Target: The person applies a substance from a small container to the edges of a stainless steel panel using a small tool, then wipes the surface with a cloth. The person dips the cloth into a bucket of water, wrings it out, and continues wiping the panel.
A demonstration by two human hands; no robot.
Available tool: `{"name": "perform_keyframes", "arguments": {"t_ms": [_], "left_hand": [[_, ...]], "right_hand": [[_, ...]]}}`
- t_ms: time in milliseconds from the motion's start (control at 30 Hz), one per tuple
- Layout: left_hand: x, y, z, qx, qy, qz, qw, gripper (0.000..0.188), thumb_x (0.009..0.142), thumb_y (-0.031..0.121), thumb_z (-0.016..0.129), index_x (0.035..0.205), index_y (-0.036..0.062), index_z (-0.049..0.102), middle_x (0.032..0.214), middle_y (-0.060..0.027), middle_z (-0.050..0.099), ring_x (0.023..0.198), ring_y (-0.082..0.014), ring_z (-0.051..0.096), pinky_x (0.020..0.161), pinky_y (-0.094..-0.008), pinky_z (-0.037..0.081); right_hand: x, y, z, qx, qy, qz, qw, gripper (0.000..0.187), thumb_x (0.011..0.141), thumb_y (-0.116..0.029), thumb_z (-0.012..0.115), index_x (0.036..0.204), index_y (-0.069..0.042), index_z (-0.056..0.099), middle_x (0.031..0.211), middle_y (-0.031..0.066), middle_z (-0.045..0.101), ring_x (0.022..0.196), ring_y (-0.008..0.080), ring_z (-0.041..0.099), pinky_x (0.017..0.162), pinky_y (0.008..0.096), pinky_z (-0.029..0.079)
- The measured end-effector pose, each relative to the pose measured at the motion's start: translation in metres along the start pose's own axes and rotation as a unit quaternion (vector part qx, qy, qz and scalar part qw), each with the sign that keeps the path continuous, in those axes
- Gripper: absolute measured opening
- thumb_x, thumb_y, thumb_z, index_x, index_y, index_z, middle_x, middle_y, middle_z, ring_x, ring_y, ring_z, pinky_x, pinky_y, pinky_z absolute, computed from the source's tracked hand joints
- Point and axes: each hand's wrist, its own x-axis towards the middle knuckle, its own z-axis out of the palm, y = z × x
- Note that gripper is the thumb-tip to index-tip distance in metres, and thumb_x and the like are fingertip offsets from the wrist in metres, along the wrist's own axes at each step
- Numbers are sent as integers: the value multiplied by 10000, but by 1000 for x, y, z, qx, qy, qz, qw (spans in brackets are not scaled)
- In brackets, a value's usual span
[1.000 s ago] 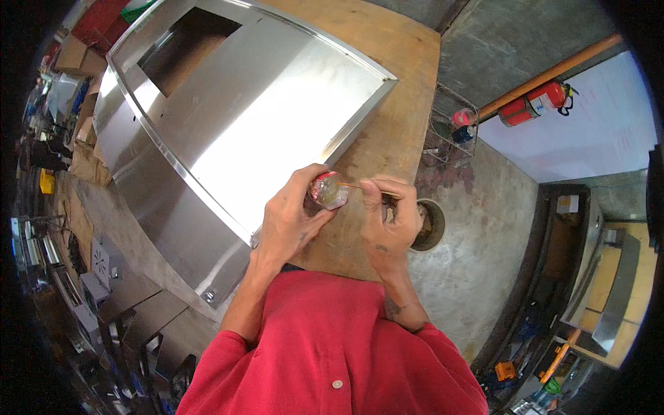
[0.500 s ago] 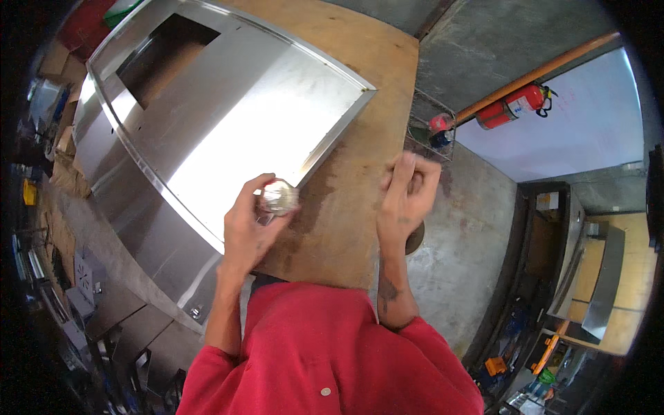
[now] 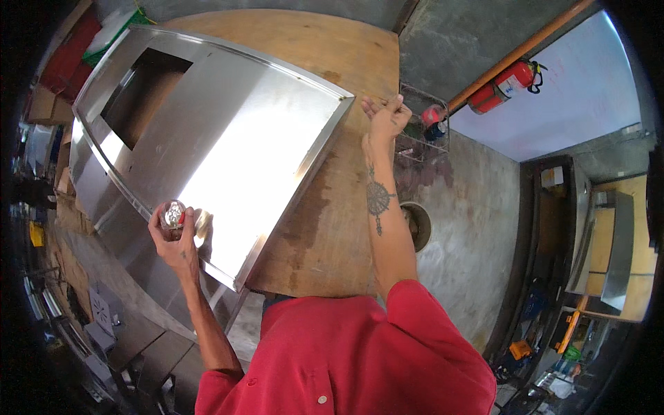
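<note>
Holding clear container (image 3: 173, 213) over near-left rim of metal panel (image 3: 235, 138), with panel resting on wooden table (image 3: 332, 228). Blocking part of table edge with right forearm (image 3: 389, 228); seeing bucket (image 3: 427, 216) just beside, fire extinguisher (image 3: 499, 87) further right. Wrapping left hand (image 3: 176, 247) partway round container. Curling right hand (image 3: 386, 122) near panel corner, not making out whether gripping anything. Seeing pale label on fire extinguisher, too small for reading.

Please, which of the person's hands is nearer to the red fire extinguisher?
Right. The right hand is left of the fire extinguisher, near a corner of the metal panel. The left hand is much farther left, at the panel's edge, holding a clear container.
</note>
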Motion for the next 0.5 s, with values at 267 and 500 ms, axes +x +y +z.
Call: {"name": "perform_keyframes", "arguments": {"t_ms": [267,500], "left_hand": [[-1,6,7,33,-11,-6,999,562,928,180,839,1376,-18,564,1282,-152,656,1133,-226,662,975,-345,546],[-2,11,8,50,-12,-12,999,566,928,195,841,1379,-9,567,1270,-150,661,1116,-212,662,971,-341,543]], "right_hand": [[-8,9,-2,10,-17,40,999,368,1126,-319,484,1169,-16,280,1128,217,480,835,420,743,690,493,690],[-13,2,2,9,-19,43,999,348,1130,-312,474,1151,-19,288,1096,201,484,829,408,744,702,488,690]]}}
